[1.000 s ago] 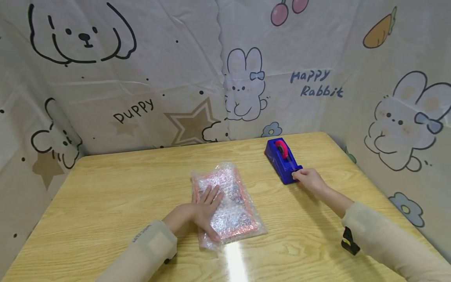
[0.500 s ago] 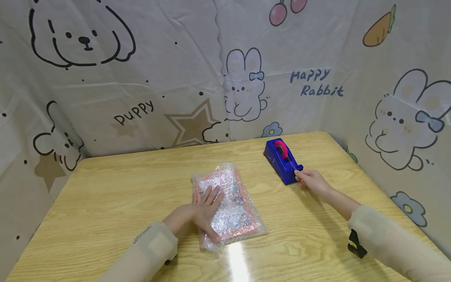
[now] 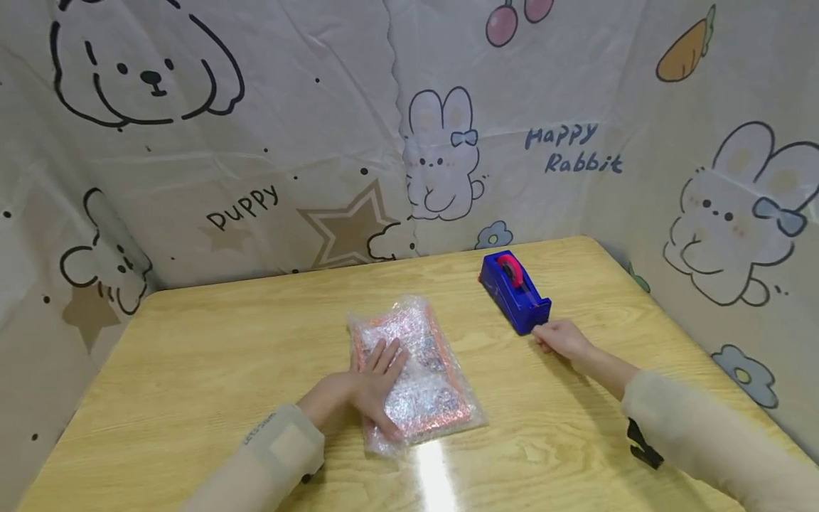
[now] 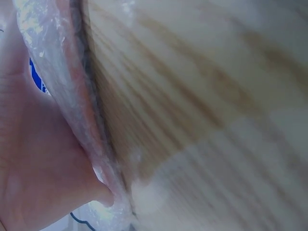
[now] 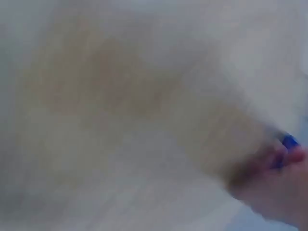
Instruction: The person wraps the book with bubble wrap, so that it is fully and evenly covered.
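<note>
A flat item with an orange border, wrapped in bubble wrap (image 3: pixel 419 380), lies on the wooden table. My left hand (image 3: pixel 379 391) presses on it with fingers spread; the left wrist view shows that palm (image 4: pixel 38 159) against the wrap's edge. To the right stands a blue tape dispenser (image 3: pixel 507 300) carrying a pink-cored roll of tape (image 3: pixel 510 270). My right hand (image 3: pixel 564 339) is right at its front end, thumb and fingers pinched together on the tape's end, a clear strip that barely shows. The right wrist view is blurred, with fingers (image 5: pixel 288 161) by the blue dispenser.
The wooden table (image 3: pixel 224 355) is bounded at the back and right by a pale cloth (image 3: pixel 320 149) printed with cartoon animals. A bright light reflection (image 3: pixel 435 473) falls on the table near the front.
My right hand has come slightly down from the dispenser's cutter end, so its fingertips now sit below that end. The left hand and the wrapped item have stayed put.
</note>
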{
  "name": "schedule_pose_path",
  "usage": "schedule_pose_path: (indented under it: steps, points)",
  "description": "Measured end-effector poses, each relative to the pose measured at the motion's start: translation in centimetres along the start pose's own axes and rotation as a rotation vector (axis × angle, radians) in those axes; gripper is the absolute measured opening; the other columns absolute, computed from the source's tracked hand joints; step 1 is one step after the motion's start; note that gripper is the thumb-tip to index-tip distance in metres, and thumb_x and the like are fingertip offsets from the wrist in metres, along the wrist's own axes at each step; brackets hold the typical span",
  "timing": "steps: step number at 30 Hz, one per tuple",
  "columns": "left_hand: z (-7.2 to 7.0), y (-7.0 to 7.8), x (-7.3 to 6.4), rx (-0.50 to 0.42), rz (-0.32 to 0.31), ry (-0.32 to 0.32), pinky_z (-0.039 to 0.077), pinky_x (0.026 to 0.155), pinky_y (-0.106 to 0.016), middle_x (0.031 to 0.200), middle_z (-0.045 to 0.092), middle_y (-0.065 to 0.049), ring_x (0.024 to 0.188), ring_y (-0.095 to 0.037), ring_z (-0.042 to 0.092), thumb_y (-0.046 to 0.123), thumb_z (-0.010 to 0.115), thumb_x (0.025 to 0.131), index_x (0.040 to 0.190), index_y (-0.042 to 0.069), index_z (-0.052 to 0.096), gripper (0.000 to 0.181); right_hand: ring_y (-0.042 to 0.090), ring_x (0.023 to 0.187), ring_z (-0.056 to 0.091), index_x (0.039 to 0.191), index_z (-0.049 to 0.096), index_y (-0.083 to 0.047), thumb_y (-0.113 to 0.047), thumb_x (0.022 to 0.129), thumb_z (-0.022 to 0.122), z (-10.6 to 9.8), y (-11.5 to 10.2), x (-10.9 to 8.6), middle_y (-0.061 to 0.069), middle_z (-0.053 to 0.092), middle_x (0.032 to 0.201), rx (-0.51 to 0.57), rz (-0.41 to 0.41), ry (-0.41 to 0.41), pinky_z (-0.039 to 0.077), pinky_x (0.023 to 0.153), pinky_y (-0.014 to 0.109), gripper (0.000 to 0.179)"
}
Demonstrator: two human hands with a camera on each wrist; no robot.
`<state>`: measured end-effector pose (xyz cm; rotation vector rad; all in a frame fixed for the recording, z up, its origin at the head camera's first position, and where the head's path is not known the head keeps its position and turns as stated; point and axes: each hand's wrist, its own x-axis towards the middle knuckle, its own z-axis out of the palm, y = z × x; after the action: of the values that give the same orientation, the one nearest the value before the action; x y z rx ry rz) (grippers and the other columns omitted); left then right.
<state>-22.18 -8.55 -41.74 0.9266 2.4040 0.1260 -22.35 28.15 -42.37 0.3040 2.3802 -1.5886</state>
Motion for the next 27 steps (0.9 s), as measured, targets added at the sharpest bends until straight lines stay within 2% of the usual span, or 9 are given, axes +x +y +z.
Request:
schedule_pose_path:
  steps: [2,5,10,13,16,18,21,27]
  points:
    - [0.1,0.1,-0.1,0.000,0.003,-0.005,-0.018,0.099,-0.061,0.149,-0.024,-0.011,0.134,-0.030,-0.025,0.060,0.074,0.061,0.145,0.010,-0.010,0.129,0.000,0.054,0.047,0.067,0.057,-0.015,-0.019,0.091,0.049,0.0,0.4,-0.1,-0.011,0.051,0.060,-0.029,-0.007,-0.059,0.035,0.049,0.015,0.025]
    - [0.2,0.1,-0.1,0.007,-0.006,-0.013,-0.017,0.100,-0.061,0.149,-0.023,-0.011,0.134,-0.030,-0.024,0.060,0.074,0.060,0.146,0.010,-0.009,0.130,0.000,0.057,0.048,0.074,0.058,-0.014,-0.026,0.092,0.051,-0.1,0.2,0.0,-0.011,0.052,0.064,-0.011,-0.009,-0.161,0.034,0.049,0.015,0.023]
    - [0.0,0.2,-0.1,0.019,-0.013,-0.006,-0.018,0.100,-0.060,0.149,-0.025,-0.010,0.134,-0.030,-0.025,0.062,0.074,0.059,0.145,0.010,-0.011,0.131,0.003,0.071,0.053,0.095,0.064,-0.008,-0.037,0.091,0.052,0.1,-1.2,0.2,-0.009,0.057,0.080,0.041,-0.086,-0.340,0.043,0.065,0.018,0.032]
    - [-0.1,0.2,0.0,0.035,-0.016,-0.002,-0.018,0.100,-0.060,0.149,-0.025,-0.010,0.134,-0.030,-0.025,0.063,0.073,0.059,0.145,0.010,-0.011,0.131,0.005,0.077,0.055,0.107,0.063,-0.004,-0.042,0.090,0.052,1.4,-1.9,0.0,-0.008,0.060,0.088,0.091,-0.118,-0.382,0.047,0.071,0.021,0.043]
    - [0.0,0.1,0.1,0.046,-0.020,-0.006,-0.017,0.100,-0.061,0.149,-0.024,-0.011,0.134,-0.030,-0.024,0.063,0.072,0.059,0.145,0.010,-0.011,0.131,0.007,0.080,0.056,0.117,0.058,0.002,-0.040,0.092,0.050,3.2,-2.2,-0.5,-0.006,0.061,0.091,0.124,-0.119,-0.386,0.049,0.075,0.023,0.050]
    - [0.0,0.1,0.1,0.045,-0.020,-0.008,-0.017,0.100,-0.061,0.149,-0.024,-0.011,0.134,-0.030,-0.024,0.063,0.072,0.059,0.145,0.011,-0.011,0.131,0.006,0.078,0.055,0.122,0.052,0.006,-0.038,0.094,0.047,4.5,-2.4,-0.9,-0.005,0.060,0.090,0.141,-0.103,-0.391,0.048,0.075,0.023,0.052]
    - [0.1,0.0,0.2,0.055,-0.015,-0.001,-0.017,0.101,-0.060,0.149,-0.024,-0.011,0.134,-0.030,-0.024,0.063,0.072,0.059,0.146,0.011,-0.011,0.131,0.004,0.068,0.051,0.129,0.042,0.010,-0.034,0.097,0.040,6.0,-2.7,-1.5,-0.005,0.058,0.083,0.192,-0.107,-0.463,0.046,0.068,0.021,0.054]
    - [-0.1,0.1,0.3,0.065,-0.014,0.006,-0.015,0.101,-0.062,0.150,-0.022,-0.011,0.135,-0.030,-0.023,0.063,0.072,0.059,0.146,0.010,-0.009,0.130,0.002,0.049,0.037,0.142,0.020,0.003,-0.048,0.098,0.018,8.3,-3.2,-2.3,-0.009,0.047,0.064,0.240,-0.135,-0.751,0.035,0.057,0.020,0.068]
